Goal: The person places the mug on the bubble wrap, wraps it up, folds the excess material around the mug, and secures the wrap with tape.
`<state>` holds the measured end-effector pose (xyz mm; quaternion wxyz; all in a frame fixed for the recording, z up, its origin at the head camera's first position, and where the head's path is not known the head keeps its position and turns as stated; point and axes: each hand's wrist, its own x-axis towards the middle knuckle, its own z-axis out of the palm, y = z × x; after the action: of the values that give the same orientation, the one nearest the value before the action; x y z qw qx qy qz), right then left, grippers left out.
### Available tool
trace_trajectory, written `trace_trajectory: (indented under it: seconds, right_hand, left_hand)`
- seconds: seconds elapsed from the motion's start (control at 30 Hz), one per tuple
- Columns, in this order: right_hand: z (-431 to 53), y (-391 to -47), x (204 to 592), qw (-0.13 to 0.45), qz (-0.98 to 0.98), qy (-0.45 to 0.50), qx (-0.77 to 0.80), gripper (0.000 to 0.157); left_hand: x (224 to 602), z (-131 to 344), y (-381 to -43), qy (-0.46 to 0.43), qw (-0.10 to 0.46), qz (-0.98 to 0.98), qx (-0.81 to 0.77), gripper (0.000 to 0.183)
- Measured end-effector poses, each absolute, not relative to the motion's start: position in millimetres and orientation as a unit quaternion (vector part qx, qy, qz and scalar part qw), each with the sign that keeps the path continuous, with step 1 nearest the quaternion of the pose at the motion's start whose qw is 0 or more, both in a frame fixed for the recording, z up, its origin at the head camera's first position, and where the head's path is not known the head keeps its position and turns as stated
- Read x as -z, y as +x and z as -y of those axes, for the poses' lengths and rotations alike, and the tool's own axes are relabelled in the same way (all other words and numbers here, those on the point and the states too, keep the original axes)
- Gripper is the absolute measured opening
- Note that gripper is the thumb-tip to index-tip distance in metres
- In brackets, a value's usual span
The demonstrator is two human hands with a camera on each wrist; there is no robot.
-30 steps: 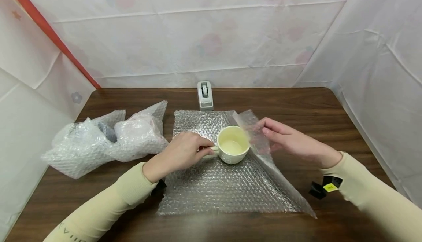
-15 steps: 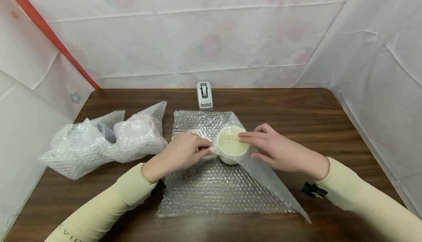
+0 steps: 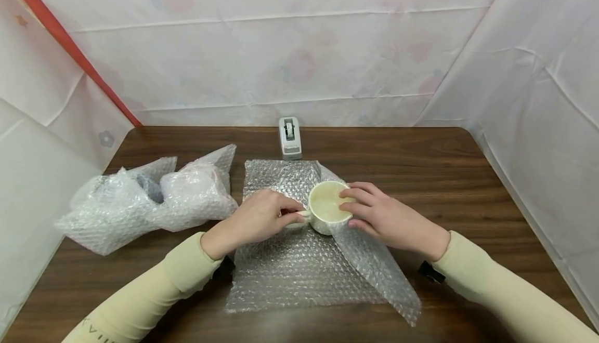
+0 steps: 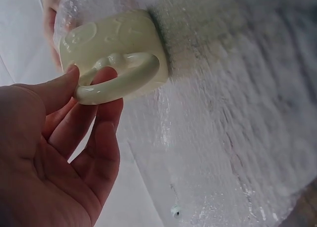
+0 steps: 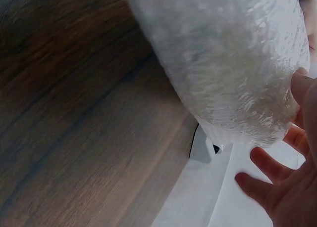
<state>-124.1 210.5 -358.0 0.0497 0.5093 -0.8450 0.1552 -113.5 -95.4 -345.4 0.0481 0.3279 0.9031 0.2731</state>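
A pale yellow mug [image 3: 326, 203] with raised patterns stands upright on a sheet of bubble wrap [image 3: 299, 275]. My left hand [image 3: 264, 215] pinches its handle [image 4: 124, 81] between thumb and fingers, as the left wrist view shows. The right side of the sheet is folded up against the mug. There my right hand [image 3: 386, 218] presses the wrap to the mug, its fingertips over the rim and its thumb lower on the outer side. In the right wrist view, the wrap [image 5: 233, 73] covers the mug's side and some fingers spread apart.
Two bubble-wrapped bundles [image 3: 109, 210] [image 3: 196, 195] lie on the left of the dark wooden table [image 3: 421, 161]. Behind the sheet stands a grey-white tape dispenser [image 3: 290, 137]. Pale patterned sheeting [image 3: 299, 62] hangs at the back and sides.
My right hand has moved left, bringing the sheet's right side up to the mug. The wrap's flap covered the mouth briefly and now sits at the rim. My left hand has stayed on the handle.
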Motion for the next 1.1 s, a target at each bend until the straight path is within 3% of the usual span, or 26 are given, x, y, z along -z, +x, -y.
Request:
trace_trajectory:
  seconds: [0.5, 0.7, 0.8, 0.93, 1.1]
  right_hand:
    - [-220, -127, 350, 0.053, 0.828, 0.534, -0.164, 0.027]
    - [-221, -127, 348, 0.051, 0.823, 0.541, -0.166, 0.017]
    - [-222, -128, 348, 0.051, 0.822, 0.542, -0.169, 0.017]
    - [-223, -128, 348, 0.051, 0.822, 0.541, -0.171, 0.017]
    - [-225, -129, 350, 0.056, 0.82, 0.542, -0.174, 0.021]
  left_hand:
    - [351, 89, -113, 0.362, 0.047, -0.882, -0.298, 0.017]
    - [347, 99, -123, 0.269, -0.016, -0.927, -0.259, 0.027]
    - [347, 104, -128, 0.18, -0.008, -0.955, -0.235, 0.047]
    - [351, 106, -132, 0.094, 0.073, -0.964, -0.24, 0.081]
    - [358, 106, -134, 0.054, 0.099, -0.953, -0.28, 0.095]
